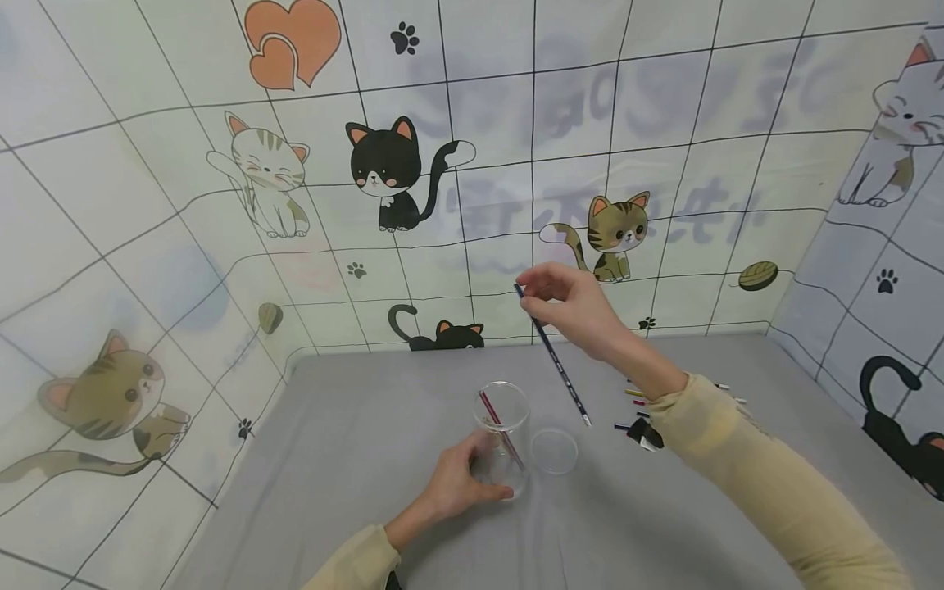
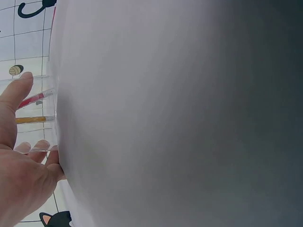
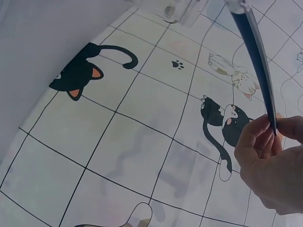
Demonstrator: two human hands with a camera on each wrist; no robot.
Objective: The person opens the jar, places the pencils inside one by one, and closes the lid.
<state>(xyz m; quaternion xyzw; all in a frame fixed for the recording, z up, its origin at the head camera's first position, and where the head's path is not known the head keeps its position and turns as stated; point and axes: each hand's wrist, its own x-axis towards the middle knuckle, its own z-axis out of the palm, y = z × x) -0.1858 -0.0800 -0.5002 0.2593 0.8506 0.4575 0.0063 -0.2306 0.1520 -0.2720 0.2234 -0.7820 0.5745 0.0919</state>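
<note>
A tall clear plastic cup stands on the grey table, with my left hand curled round its lower side. Leaning inside it is a red pencil; the left wrist view also shows a yellow pencil through the clear wall. Up and to the right of the cup, my right hand pinches a dark blue pencil near its upper end between thumb and fingertips. That pencil slants down to the right, its pale eraser end lowest, above the table.
Just right of the cup lies a round clear lid. Farther right, partly behind the right sleeve, are several pencils, including a yellow one, and a small black item. A cat-patterned wall sheet surrounds the table.
</note>
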